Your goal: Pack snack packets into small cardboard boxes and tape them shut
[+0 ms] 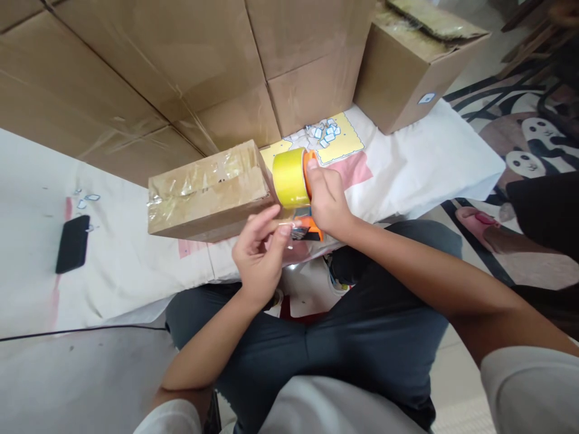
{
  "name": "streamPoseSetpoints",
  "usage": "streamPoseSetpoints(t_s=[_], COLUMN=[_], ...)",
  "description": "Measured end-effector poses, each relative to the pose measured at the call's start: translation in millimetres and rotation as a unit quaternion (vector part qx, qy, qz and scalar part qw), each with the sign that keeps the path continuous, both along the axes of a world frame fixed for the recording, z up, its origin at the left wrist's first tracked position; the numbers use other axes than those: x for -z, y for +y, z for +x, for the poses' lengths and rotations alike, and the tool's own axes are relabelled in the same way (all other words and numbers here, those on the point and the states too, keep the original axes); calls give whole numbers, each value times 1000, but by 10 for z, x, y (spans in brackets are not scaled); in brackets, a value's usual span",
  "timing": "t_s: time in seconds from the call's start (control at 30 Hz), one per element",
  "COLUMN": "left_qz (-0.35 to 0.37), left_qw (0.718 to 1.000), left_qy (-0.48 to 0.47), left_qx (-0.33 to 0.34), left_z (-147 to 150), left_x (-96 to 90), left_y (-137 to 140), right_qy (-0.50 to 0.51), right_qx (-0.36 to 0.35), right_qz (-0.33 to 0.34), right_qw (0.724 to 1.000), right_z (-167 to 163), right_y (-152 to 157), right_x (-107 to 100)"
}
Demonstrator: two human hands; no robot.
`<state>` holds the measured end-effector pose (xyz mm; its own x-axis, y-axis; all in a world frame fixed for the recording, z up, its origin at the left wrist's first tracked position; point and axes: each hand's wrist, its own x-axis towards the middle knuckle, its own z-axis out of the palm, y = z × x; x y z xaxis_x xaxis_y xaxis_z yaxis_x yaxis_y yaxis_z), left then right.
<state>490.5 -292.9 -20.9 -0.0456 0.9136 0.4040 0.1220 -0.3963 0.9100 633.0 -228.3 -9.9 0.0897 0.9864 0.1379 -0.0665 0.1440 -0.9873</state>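
My right hand (329, 196) is wrapped round an orange tape dispenser (315, 228) loaded with a wide yellow-looking roll of packing tape (288, 178). Close to the dispenser's lower end, my left hand (261, 253) is closed, thumb and forefinger pinching what looks like the loose end of the tape (292, 224), clear and shiny. Just beyond my left hand lies a long cardboard box (208, 205) with shiny tape along its top. The dispenser is held in front of this box's right end, above the near edge of the cloth-covered surface.
Large cardboard boxes (217, 66) form a wall at the back. Another box (402, 78) stands at the right end of the white cloth (420, 154). Small white labels (323, 132) lie on a yellow print. A black phone (72, 244) is at the left. Another person's foot (479, 220) shows at the right.
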Motion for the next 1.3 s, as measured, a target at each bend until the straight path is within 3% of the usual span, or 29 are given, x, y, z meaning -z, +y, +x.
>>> streamPoseSetpoints(t_s=[0.17,0.27,0.53,0.7,0.8,0.9,1.03,1.13,1.3], left_qz=[-132,-187,-237,-262,-277,-306,-364,-416,-441], left_qw=[986,972,953,945,938,923,894,873,869], left_qy=[-70,-118,-154,-149,-158,-180,-190,-161,-123], left_qx=[79,82,104,123,135,150,178,198,188], left_z=[8,38,71,93,99,98,98,114,135], left_x=[-110,-112,-150,-181,-183,-152,-75,-8,75], left_y=[34,26,-71,-155,-162,-124,-31,34,92], right_qy=[-41,-79,-83,0,71,74,79,89,11], right_qx=[33,56,108,162,163,157,186,160,127], right_qz=[56,91,124,64,54,48,90,114,175], right_qw=[997,991,983,985,983,984,975,976,976], right_z=[57,76,114,206,261,296,274,219,200], right_y=[84,141,325,479,530,519,429,342,266], right_x=[45,6,-132,-258,-276,-267,-276,-309,-355])
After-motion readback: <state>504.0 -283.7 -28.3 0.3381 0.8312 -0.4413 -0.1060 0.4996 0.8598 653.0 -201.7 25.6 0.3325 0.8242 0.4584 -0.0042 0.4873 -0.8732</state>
